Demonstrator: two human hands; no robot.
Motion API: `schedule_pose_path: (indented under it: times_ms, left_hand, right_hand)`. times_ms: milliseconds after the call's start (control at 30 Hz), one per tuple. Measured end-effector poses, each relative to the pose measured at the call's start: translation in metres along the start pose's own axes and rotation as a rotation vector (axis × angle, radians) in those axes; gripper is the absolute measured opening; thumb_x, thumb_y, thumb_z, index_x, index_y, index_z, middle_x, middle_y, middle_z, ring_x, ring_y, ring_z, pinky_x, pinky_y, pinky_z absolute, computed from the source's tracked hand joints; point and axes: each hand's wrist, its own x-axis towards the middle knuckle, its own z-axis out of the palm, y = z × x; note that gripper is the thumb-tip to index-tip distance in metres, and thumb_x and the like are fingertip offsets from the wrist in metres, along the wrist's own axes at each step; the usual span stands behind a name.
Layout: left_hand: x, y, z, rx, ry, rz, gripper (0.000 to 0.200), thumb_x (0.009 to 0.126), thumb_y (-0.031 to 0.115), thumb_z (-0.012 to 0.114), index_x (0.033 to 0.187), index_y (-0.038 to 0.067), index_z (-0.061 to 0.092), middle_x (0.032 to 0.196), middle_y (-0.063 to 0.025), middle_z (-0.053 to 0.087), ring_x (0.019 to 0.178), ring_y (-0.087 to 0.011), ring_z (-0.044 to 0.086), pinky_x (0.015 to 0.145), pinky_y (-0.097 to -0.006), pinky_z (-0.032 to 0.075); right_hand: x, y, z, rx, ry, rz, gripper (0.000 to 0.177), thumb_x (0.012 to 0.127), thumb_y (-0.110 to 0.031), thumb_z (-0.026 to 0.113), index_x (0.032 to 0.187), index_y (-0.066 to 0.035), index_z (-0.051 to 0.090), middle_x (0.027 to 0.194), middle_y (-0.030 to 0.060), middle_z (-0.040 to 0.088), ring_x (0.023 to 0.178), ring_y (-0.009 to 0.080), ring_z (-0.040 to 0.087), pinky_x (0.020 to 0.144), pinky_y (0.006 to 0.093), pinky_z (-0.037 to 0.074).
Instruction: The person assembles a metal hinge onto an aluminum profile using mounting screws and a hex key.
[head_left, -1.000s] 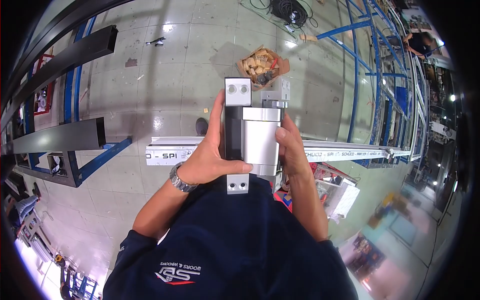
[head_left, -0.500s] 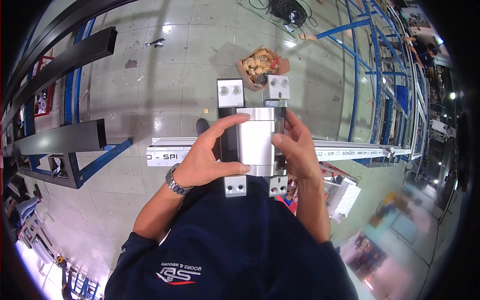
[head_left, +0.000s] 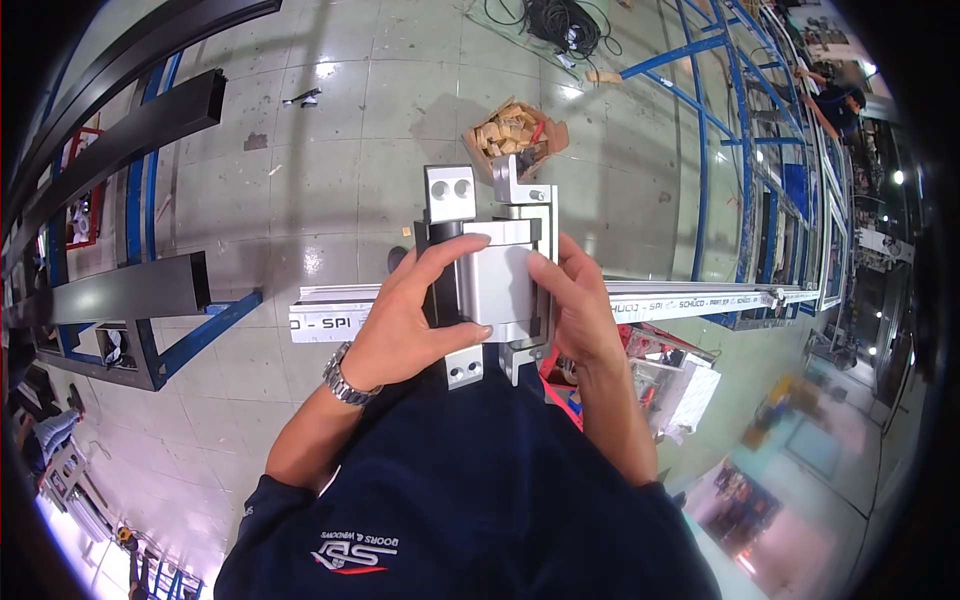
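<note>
Left hand (head_left: 400, 325) and right hand (head_left: 582, 305) are both clamped on a silver and black hinge (head_left: 500, 285), thumbs on its face, held in the air in front of the shirt (head_left: 465, 480), near the rail (head_left: 690, 303). If either hand loosened, the hinge's jointed side could swing, pinching a finger or tipping it toward the floor (head_left: 330, 170). Its long axis runs away from the body, two-holed plate foremost, the opposite plates toward the shirt.

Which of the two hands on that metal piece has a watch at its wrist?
The left hand: a silver watch circles its wrist, while the right hand wears none.
</note>
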Motion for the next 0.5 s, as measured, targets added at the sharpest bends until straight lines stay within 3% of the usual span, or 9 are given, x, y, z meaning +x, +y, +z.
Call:
schedule_pose_path:
  times_ms: [233, 367, 467, 500]
  left_hand:
    - [0.009, -0.003, 0.000, -0.033, -0.077, -0.050, 0.099, 0.067, 0.007, 0.083, 0.152, 0.007, 0.031, 0.154, -0.0154, 0.037, 0.143, -0.0278, 0.035, 0.116, -0.0384, 0.028]
    - [0.009, -0.008, 0.003, -0.061, -0.115, -0.072, 0.106, 0.068, 0.007, 0.082, 0.155, 0.007, 0.023, 0.158, -0.0164, 0.031, 0.146, -0.0281, 0.029, 0.118, -0.0384, 0.024]
    - [0.009, -0.011, 0.007, 0.022, -0.043, 0.044, 0.106, 0.071, 0.006, 0.081, 0.156, 0.007, 0.019, 0.156, -0.0168, 0.032, 0.143, -0.0274, 0.034, 0.117, -0.0372, 0.026]
    - [0.008, -0.010, 0.009, -0.085, 0.011, 0.051, 0.104, 0.073, 0.007, 0.080, 0.157, 0.006, 0.017, 0.154, -0.0167, 0.035, 0.140, -0.0262, 0.037, 0.115, -0.0365, 0.028]
  right_hand:
    - [0.006, 0.012, 0.001, -0.159, 0.057, -0.037, 0.065, 0.081, -0.013, 0.079, 0.131, 0.006, 0.042, 0.114, 0.0154, 0.062, 0.101, 0.0191, 0.063, 0.088, 0.0326, 0.052]
    - [0.007, 0.020, -0.001, -0.183, 0.112, -0.073, 0.063, 0.080, -0.012, 0.079, 0.130, 0.006, 0.044, 0.114, 0.0146, 0.062, 0.099, 0.0181, 0.063, 0.086, 0.0325, 0.053]
    - [0.008, 0.024, -0.001, -0.182, 0.136, -0.105, 0.062, 0.080, -0.012, 0.078, 0.129, 0.005, 0.045, 0.113, 0.0136, 0.062, 0.099, 0.0177, 0.063, 0.086, 0.0323, 0.053]
    - [0.008, 0.024, -0.003, -0.166, 0.131, -0.107, 0.061, 0.080, -0.012, 0.078, 0.129, 0.004, 0.045, 0.113, 0.0133, 0.062, 0.099, 0.0175, 0.063, 0.086, 0.0322, 0.053]
